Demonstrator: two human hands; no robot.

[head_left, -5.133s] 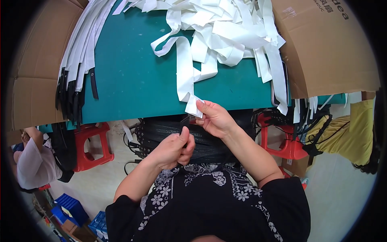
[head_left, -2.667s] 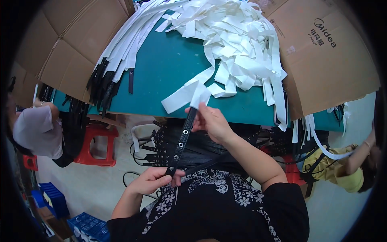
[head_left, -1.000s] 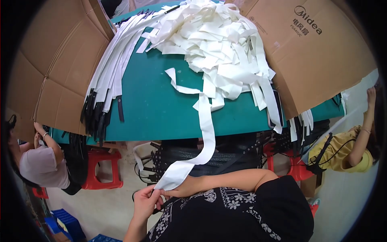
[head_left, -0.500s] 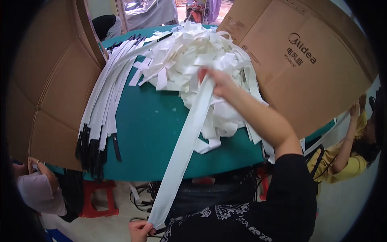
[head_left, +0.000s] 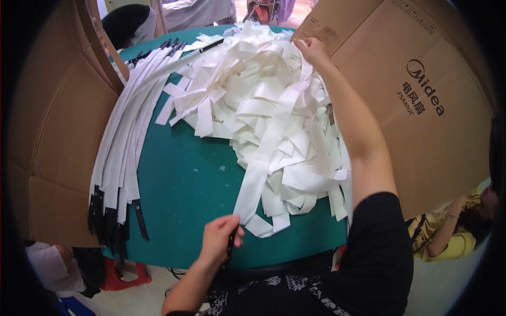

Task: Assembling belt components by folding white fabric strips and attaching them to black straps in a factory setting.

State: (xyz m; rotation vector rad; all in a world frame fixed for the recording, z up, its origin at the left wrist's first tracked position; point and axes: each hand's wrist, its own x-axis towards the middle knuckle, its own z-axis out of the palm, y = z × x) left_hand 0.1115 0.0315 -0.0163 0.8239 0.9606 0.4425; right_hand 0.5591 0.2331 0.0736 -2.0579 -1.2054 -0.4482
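Observation:
A long white fabric strip [head_left: 252, 188] stretches from the near table edge across the heap. Its near end, where a black band shows, is pinched in my left hand [head_left: 217, 238]. My right hand [head_left: 315, 52] is closed at the heap's far right side, its fingers on the strip's far end. Beneath the strip lies a large tangled heap of white strips [head_left: 221, 113]. Further left, a row of white strips with black ends [head_left: 124, 126] lies lengthwise, the black ends hanging toward the near edge. One black-ended strip [head_left: 212, 46] reaches over to the heap.
The green table [head_left: 179, 195] has cardboard sheets standing on both sides, one at left [head_left: 63, 137] and a printed one at right [head_left: 379, 121]. A co-worker in yellow [head_left: 450, 242] is at the right. Another person's sleeve [head_left: 52, 266] and a red stool [head_left: 125, 278] are lower left.
My left hand has come up and forward to the near table edge. My right hand has moved farther away and to the right, laying the strip over the heap. The view has shifted.

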